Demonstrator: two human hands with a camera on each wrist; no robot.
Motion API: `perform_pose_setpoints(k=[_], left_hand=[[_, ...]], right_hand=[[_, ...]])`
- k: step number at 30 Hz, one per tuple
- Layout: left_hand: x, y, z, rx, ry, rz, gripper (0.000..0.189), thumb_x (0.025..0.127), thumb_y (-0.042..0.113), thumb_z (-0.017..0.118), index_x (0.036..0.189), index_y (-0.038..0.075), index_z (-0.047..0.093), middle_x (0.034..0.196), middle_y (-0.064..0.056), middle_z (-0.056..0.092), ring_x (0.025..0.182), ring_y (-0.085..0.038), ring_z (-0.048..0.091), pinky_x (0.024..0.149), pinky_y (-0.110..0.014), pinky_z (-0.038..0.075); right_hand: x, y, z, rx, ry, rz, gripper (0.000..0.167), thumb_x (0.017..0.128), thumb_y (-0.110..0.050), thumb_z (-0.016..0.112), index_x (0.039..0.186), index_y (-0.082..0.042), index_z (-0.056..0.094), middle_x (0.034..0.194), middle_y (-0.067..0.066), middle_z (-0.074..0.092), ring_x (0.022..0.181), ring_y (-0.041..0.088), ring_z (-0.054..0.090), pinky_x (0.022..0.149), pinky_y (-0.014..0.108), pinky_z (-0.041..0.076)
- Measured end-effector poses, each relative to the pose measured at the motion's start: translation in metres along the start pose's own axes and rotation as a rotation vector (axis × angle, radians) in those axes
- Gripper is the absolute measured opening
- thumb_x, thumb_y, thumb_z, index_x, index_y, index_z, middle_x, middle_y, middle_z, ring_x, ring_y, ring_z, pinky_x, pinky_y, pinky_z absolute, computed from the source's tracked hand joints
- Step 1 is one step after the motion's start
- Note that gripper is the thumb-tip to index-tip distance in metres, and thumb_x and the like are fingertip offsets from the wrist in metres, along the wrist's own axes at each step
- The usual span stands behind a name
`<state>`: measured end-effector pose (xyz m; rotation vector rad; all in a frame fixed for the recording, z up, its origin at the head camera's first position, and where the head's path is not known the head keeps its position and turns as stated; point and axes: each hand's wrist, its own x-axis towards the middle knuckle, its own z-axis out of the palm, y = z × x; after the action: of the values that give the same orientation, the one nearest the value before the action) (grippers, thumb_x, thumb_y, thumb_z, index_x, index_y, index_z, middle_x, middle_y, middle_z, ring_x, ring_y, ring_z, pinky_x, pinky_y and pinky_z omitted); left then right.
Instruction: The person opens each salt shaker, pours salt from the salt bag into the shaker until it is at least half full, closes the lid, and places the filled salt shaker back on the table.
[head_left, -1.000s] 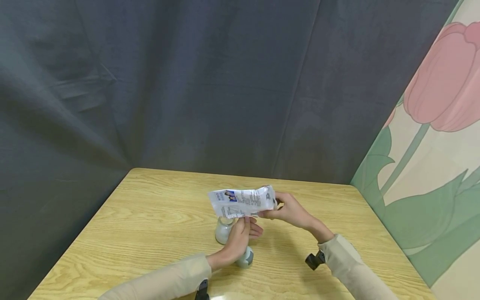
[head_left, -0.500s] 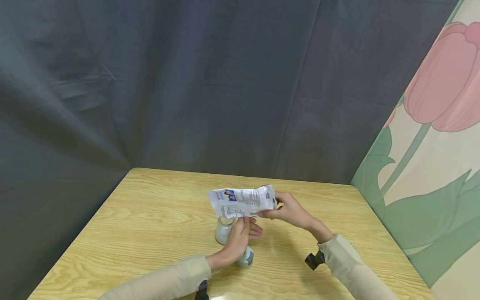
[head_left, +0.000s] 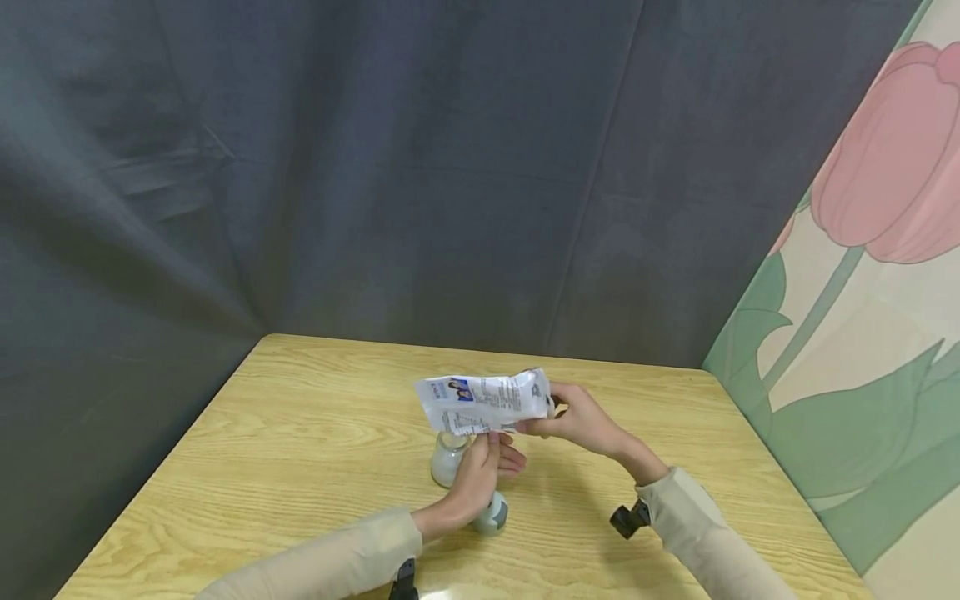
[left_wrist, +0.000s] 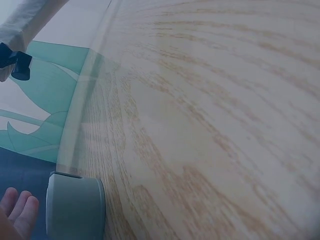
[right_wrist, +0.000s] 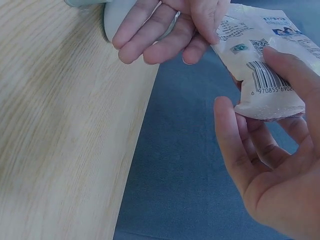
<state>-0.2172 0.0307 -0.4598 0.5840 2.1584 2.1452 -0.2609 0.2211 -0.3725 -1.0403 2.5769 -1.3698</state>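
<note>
Nearest, past a rounded grey-green piece [head_left: 490, 517] on the light wood-grain table [head_left: 300, 467], I see the left hand [head_left: 476, 473], fingers extended, grasping nothing, thumb at the lower edge of the printed white plastic bag [head_left: 487, 407]. Beyond: squat, pale, clear-rimmed jar [head_left: 447, 463], bag aloft above or just behind its mouth (cannot tell which), right end pinched between right hand's [head_left: 585, 423] thumb and fingers. Against a second ago, practically nothing has shifted; I judge this a steady hold, no visible headway.
</note>
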Motion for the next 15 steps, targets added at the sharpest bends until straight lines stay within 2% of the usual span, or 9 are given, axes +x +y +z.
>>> perform_pose_setpoints(k=[8,15], left_hand=[[-0.0006,0.0012,-0.0002,-0.029,-0.004,0.004,0.041,0.112,0.023,0.018,0.117,-0.009,0.043,0.099,-0.020,0.065,0.094,-0.039,0.067,0.086,-0.038,0.059],[-0.0013,0.0008,0.0000,-0.061,-0.010,0.000,0.038,0.112,0.021,0.019,0.117,-0.007,0.043,0.100,-0.021,0.064,0.096,-0.041,0.066,0.087,-0.041,0.059]], right_hand=[[0.0007,-0.0007,-0.0008,-0.012,0.006,-0.023,0.036,0.086,-0.016,0.079,0.120,-0.011,0.068,0.107,0.002,0.072,0.079,0.018,0.063,0.060,0.033,0.060],[0.0001,0.0008,-0.0006,-0.009,0.007,-0.009,0.037,0.086,-0.016,0.080,0.121,-0.012,0.068,0.108,0.002,0.072,0.082,0.019,0.064,0.061,0.033,0.060]])
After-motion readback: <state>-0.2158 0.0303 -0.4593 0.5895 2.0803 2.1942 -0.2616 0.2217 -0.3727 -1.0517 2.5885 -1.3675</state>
